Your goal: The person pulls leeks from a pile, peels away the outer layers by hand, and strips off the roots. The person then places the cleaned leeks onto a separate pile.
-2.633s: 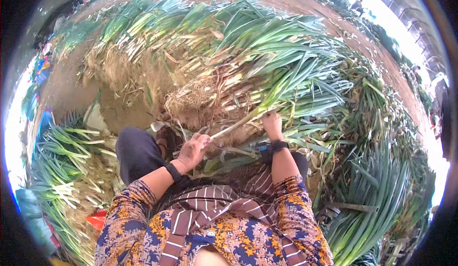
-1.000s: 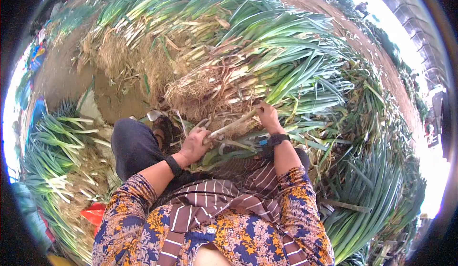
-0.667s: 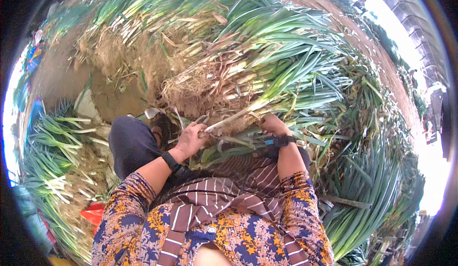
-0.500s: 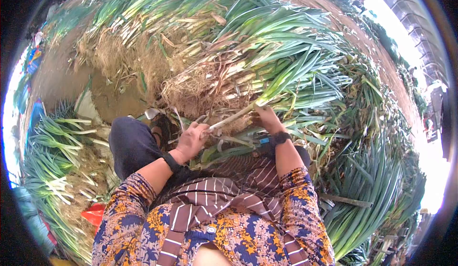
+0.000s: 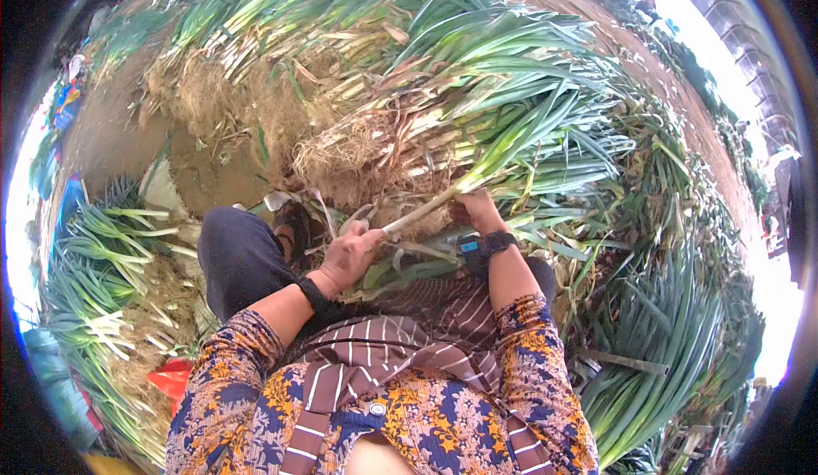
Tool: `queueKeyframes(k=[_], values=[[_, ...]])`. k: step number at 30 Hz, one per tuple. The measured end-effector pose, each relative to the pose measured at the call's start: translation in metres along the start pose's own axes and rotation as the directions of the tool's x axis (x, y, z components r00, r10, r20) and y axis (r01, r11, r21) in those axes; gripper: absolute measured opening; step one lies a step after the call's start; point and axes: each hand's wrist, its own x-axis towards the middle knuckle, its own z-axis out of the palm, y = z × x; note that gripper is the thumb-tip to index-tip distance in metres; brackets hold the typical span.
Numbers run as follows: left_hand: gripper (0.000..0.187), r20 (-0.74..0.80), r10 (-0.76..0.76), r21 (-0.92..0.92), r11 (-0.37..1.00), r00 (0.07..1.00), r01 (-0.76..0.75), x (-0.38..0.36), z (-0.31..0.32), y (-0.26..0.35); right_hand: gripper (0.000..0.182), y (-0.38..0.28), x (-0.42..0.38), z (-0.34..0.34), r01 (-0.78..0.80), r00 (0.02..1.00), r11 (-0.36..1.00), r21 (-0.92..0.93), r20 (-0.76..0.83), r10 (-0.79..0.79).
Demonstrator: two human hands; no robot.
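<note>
Across the ground ahead, we count one broad heap (image 5: 511, 74) of leeks, its stalks too many to number, roots lying to the left and leaves to the right. Two lesser heaps flank it: a right-hand heap (image 5: 656, 339) of dark green leaves and a left-hand heap (image 5: 102, 249) with white stems showing. Between these we see one striped apron (image 5: 371, 347). A single held leek (image 5: 422, 211) slants up and to the right, before the broad heap. Of two hands, the left hand (image 5: 345, 258) has its fingers closed about the leek's pale lower end; the right hand (image 5: 477, 211) has its fingers curled beside the shaft, and we cannot tell whether they grip it. We note one red object (image 5: 173, 376) by the left-hand heap and two dark wristbands (image 5: 498, 242), one per arm.

Compared with 0.7 s earlier, the right hand has risen from below the leek to its shaft, while the left hand keeps its hold.

The left hand conceals the leek's lowest end, and the right fingertips are partly hidden. We cannot separate the leek's leaf tips from the heap behind; the dark round margin crops the scene.
</note>
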Motion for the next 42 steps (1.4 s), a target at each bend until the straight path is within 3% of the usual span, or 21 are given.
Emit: queueKeyframes(k=[3, 5, 10, 14, 17, 20, 23, 29, 32, 35, 40, 42], values=[[0.025, 0.0, -0.005, -0.01, 1.0, 1.0, 0.005, 0.001, 0.002, -0.003, 0.024, 0.025, 0.025, -0.014, 0.01, 0.999, 0.993, -0.114, -0.044, -0.015], [0.02, -0.01, -0.022, -0.054, 0.998, 1.0, 0.021, 0.001, 0.002, -0.003, 0.028, 0.021, 0.017, -0.01, -0.011, 0.998, 0.998, -0.064, -0.057, 0.007], [0.029, -0.033, -0.031, -0.083, 0.996, 0.999, 0.029, 0.002, 0.003, -0.013, 0.027, -0.008, -0.008, 0.01, -0.021, 0.995, 0.992, -0.123, -0.1, 0.009], [0.043, -0.061, -0.016, -0.061, 0.998, 0.998, 0.012, 0.001, 0.011, -0.027, 0.02, -0.035, -0.043, 0.031, 0.057, 0.995, 0.996, -0.065, -0.074, -0.062], [0.046, -0.038, -0.112, -0.117, 0.987, 0.993, 0.107, 0.006, 0.004, -0.022, 0.02, -0.038, -0.05, 0.032, 0.127, 0.991, 0.99, 0.056, -0.05, -0.125], [0.046, -0.022, -0.184, -0.154, 0.972, 0.983, 0.178, 0.006, 0.011, -0.034, 0.018, -0.033, -0.048, 0.028, 0.049, 0.998, 0.915, 0.401, 0.014, -0.06], [0.045, 0.01, -0.251, -0.188, 0.95, 0.968, 0.249, 0.007, 0.003, -0.024, 0.017, -0.05, -0.064, 0.034, -0.079, 0.994, 0.903, 0.422, 0.105, 0.038], [0.045, -0.016, -0.185, -0.13, 0.975, 0.983, 0.182, 0.005, 0.008, -0.031, 0.018, -0.025, -0.043, 0.028, -0.259, 0.964, 0.952, 0.165, 0.095, 0.247], [0.045, -0.014, -0.192, -0.108, 0.976, 0.981, 0.19, 0.005, 0.005, -0.029, 0.017, -0.067, -0.08, 0.05, -0.219, 0.945, 0.948, 0.23, 0.291, 0.147], [0.044, 0.023, -0.174, -0.171, 0.97, 0.985, 0.175, 0.004, 0.007, -0.032, 0.016, -0.091, -0.1, 0.067, -0.068, 0.917, 0.955, 0.287, 0.396, -0.053], [0.045, 0.091, -0.11, -0.321, 0.938, 0.99, 0.134, 0.004, 0.012, -0.038, 0.012, -0.127, -0.157, 0.104, 0.308, 0.916, 0.944, -0.116, 0.304, -0.261], [0.047, 0.079, -0.081, -0.397, 0.911, 0.994, 0.106, 0.005, 0.009, -0.036, 0.011, -0.13, -0.174, 0.114, 0.424, 0.877, 0.898, -0.116, 0.3, -0.375]])
